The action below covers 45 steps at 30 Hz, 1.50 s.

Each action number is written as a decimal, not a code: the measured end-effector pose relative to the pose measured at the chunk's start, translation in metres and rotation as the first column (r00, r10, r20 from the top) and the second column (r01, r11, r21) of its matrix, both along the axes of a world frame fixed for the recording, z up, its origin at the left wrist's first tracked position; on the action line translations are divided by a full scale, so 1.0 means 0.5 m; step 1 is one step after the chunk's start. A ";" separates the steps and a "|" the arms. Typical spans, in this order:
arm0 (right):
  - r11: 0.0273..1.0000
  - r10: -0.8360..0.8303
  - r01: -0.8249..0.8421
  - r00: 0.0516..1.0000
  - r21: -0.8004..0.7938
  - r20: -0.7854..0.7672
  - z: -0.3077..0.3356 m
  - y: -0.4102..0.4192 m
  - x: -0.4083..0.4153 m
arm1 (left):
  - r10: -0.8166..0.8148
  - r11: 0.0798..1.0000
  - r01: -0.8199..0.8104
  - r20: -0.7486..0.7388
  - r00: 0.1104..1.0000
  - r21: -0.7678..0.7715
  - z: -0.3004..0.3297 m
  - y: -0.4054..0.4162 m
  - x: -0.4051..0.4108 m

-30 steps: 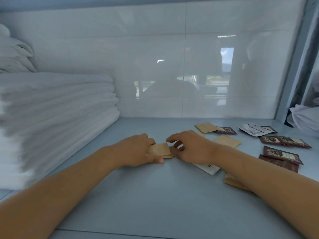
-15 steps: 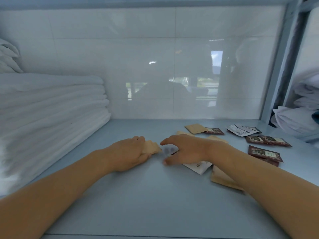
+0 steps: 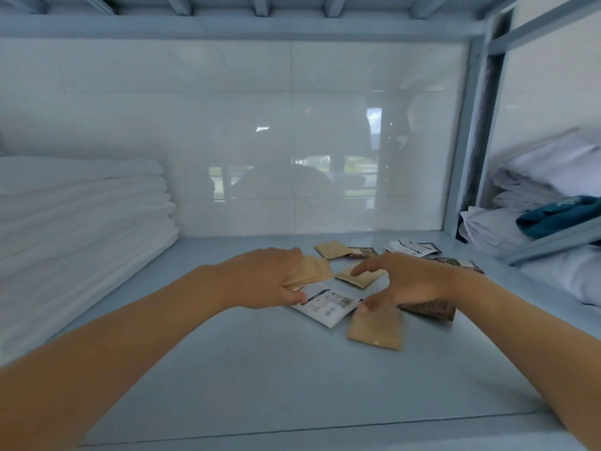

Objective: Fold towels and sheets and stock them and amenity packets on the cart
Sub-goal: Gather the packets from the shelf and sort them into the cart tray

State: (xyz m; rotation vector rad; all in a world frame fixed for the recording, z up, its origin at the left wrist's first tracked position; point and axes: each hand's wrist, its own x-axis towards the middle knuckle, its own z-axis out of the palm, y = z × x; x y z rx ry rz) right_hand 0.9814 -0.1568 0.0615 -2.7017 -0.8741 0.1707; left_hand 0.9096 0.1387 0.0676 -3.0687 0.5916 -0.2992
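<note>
My left hand (image 3: 260, 278) grips a small stack of tan paper packets (image 3: 309, 271) just above the blue-grey cart shelf (image 3: 260, 369). My right hand (image 3: 400, 281) hovers beside it with spread fingers, its forefinger over a tan packet (image 3: 357, 277) and its thumb at the top edge of another tan packet (image 3: 375, 328); it holds nothing. A white printed packet (image 3: 325, 304) lies between the hands. A dark brown packet (image 3: 429, 309) lies under my right wrist. Folded white towels (image 3: 74, 236) are stacked at the left.
More packets lie at the back right of the shelf: a tan one (image 3: 331, 249), white ones (image 3: 411, 247) and brown ones (image 3: 458, 263). White linens (image 3: 533, 190) and a teal cloth (image 3: 559, 214) sit in the neighbouring bay behind a blue post (image 3: 465, 141).
My left hand lifted with the tan packets and moved back. My right hand slid right and opened, uncovering the white packet. The view tilted up, showing the shelf's ceiling.
</note>
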 end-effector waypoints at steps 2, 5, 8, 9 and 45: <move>1.000 0.009 -0.008 0.999 0.029 -0.036 -0.003 -0.019 -0.009 | -0.020 0.999 0.021 0.038 0.999 -0.026 0.005 -0.028 0.017; 0.999 0.038 -0.038 0.997 -0.004 -0.062 -0.012 -0.031 -0.021 | -0.073 0.996 0.077 0.098 0.992 -0.036 -0.030 -0.043 0.028; 0.997 0.046 -0.051 0.996 -0.059 -0.080 -0.010 -0.024 -0.029 | -0.118 0.993 0.116 0.146 0.982 0.023 -0.064 -0.033 0.032; 0.995 0.056 -0.063 0.994 -0.076 -0.090 -0.009 -0.019 -0.031 | -0.102 0.995 0.102 0.150 0.983 0.005 -0.067 -0.029 0.034; 0.960 -0.258 0.262 0.965 -0.099 0.050 -0.041 0.096 0.191 | 0.250 0.965 -0.244 0.058 0.967 -0.098 -0.056 0.069 0.084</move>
